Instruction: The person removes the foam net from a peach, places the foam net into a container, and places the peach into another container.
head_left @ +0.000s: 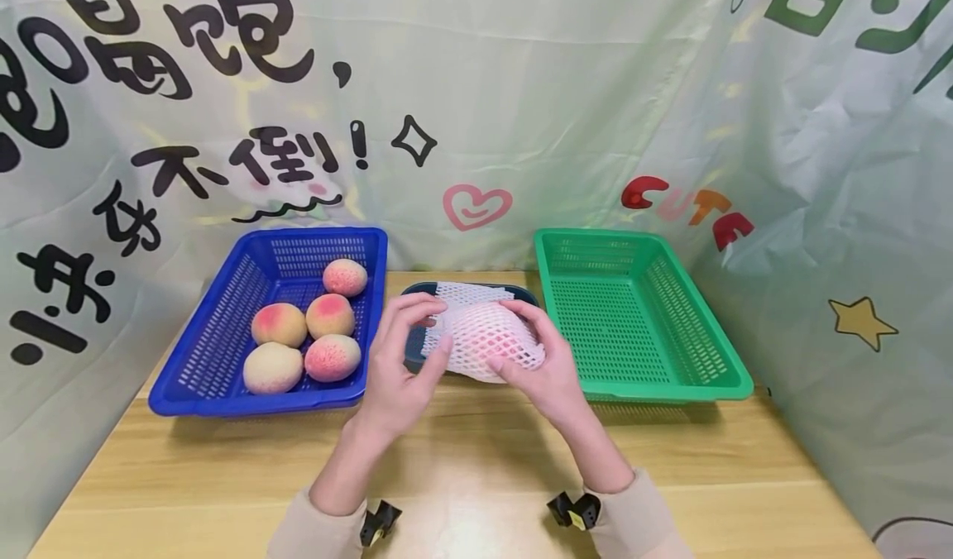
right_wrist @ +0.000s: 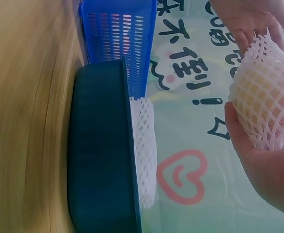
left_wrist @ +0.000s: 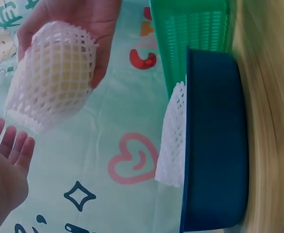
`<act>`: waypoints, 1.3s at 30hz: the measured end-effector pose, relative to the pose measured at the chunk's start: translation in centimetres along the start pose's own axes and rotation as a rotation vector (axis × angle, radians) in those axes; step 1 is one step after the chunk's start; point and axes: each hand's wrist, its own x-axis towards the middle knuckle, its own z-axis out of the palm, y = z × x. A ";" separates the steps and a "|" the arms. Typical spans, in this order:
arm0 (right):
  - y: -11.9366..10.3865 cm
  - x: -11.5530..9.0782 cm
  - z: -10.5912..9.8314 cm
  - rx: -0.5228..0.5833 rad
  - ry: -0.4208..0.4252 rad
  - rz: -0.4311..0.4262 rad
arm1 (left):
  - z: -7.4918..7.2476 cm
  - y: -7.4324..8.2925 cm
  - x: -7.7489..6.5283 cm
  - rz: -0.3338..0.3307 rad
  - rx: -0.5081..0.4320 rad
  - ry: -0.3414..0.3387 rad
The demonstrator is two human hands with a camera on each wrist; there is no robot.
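A pink and cream peach point(head_left: 491, 340) sits inside a white foam net sleeve point(left_wrist: 52, 80). My right hand point(head_left: 549, 369) grips the sleeved peach from its right side, thumb in front and fingers behind. At the sleeve's left end is my left hand point(head_left: 398, 373), its fingers loosely bent. The left wrist view shows those fingers apart from the net. Beneath the hands stands a dark teal bin point(left_wrist: 214, 145) with more white foam net sleeves point(right_wrist: 144, 150) sticking up over its rim.
On the left a blue basket point(head_left: 201, 406) holds several peaches point(head_left: 273, 368). To the right stands a green basket point(head_left: 618, 336) with nothing seen in it. Both are on a wooden table point(head_left: 462, 476), with a printed cloth point(head_left: 476, 112) hanging behind.
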 end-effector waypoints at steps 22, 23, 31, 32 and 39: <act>0.2 0.2 -0.4 0.086 0.047 0.037 | 0.2 -0.5 -0.5 -0.468 -0.235 -0.113; 0.3 0.2 -0.4 0.088 0.048 0.035 | 0.2 -0.5 -0.5 -0.480 -0.246 -0.128; 0.0 0.2 -0.6 0.095 0.005 0.059 | 0.2 -0.4 -0.5 -0.537 -0.280 -0.241; 0.0 0.2 -0.6 0.087 -0.007 0.067 | 0.1 -0.4 -0.5 -0.543 -0.269 -0.250; 0.1 0.3 -0.6 -0.023 -0.089 0.049 | 0.0 -0.4 -0.4 -0.501 -0.267 -0.289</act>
